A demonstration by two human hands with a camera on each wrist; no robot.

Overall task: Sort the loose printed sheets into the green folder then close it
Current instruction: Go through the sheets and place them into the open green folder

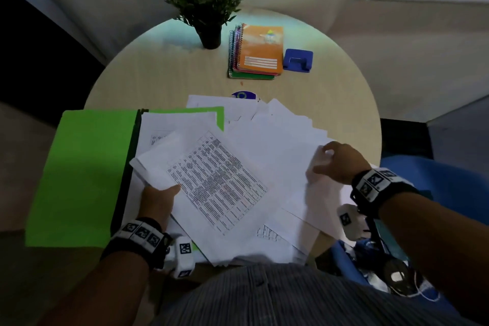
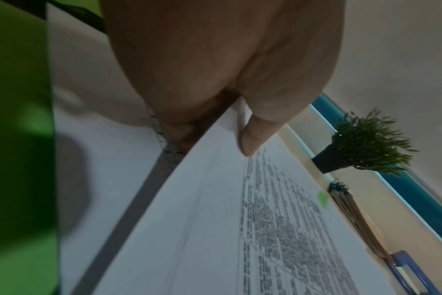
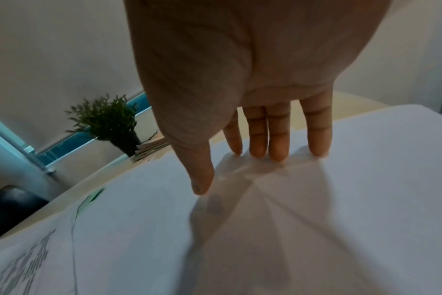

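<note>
The green folder (image 1: 87, 174) lies open at the table's left, with white sheets (image 1: 169, 124) on its right half. My left hand (image 1: 158, 198) pinches a small stack of printed sheets (image 1: 219, 182) at its near-left corner, thumb on top; the left wrist view shows the thumb (image 2: 253, 137) over the stack's edge (image 2: 278, 229). A spread of loose white sheets (image 1: 280, 140) fans out to the right. My right hand (image 1: 333, 161) presses on that spread with straight fingers (image 3: 278, 137), and the paper (image 3: 265, 229) buckles a little under them.
At the back of the round table (image 1: 164, 74) stand a potted plant (image 1: 206, 8), a pile of spiral notebooks (image 1: 256, 53) and a blue hole punch (image 1: 297, 60). A blue disc (image 1: 242, 95) peeks from under the sheets. A blue chair (image 1: 449, 180) is at right.
</note>
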